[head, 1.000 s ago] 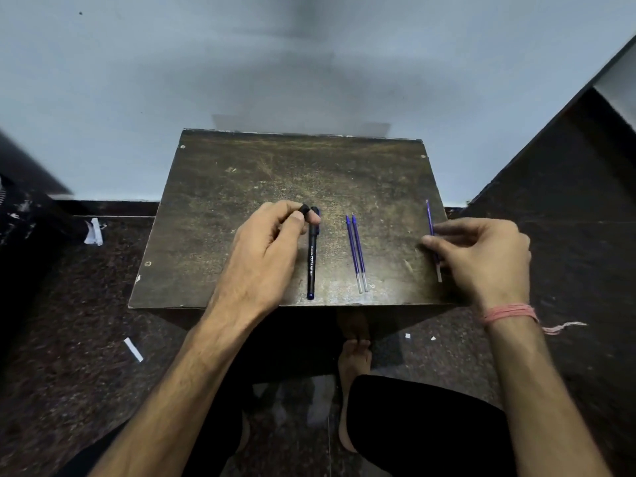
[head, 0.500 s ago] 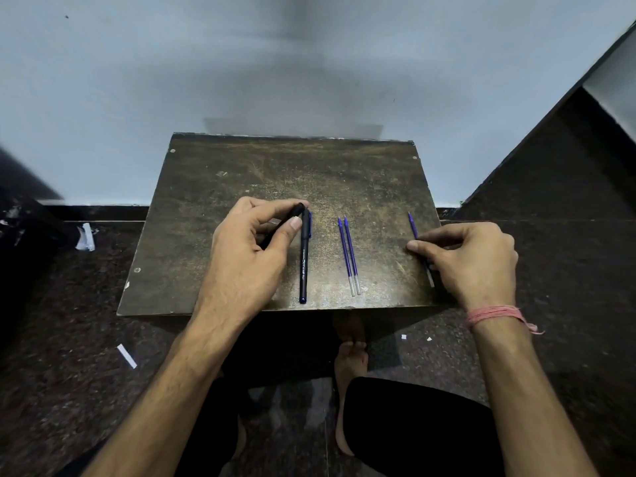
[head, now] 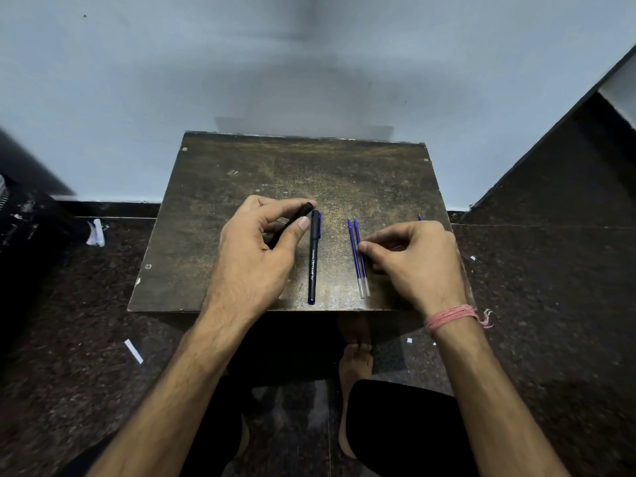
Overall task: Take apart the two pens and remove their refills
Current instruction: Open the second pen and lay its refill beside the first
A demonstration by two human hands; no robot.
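On the dark wooden table (head: 241, 173) a black pen (head: 312, 263) lies lengthwise, its blue tip toward me. My left hand (head: 254, 256) is just left of it, thumb and fingers closed on a second black pen piece (head: 304, 212) held slanted above the table. Two blue refills (head: 355, 266) lie side by side right of the pen. My right hand (head: 420, 266) has its thumb and forefinger tips pressed together against the right one of the pair. A third blue refill (head: 420, 217) shows only its tip beyond that hand.
The small table stands against a pale wall (head: 309, 63), on a dark speckled floor (head: 69, 321). Scraps of white paper (head: 133, 351) lie on the floor to the left. My bare foot (head: 354, 363) and knee are under the table's near edge.
My right hand moved left from the lone refill at the table's right side to the pair of refills. My left hand keeps the black piece and has turned slightly.
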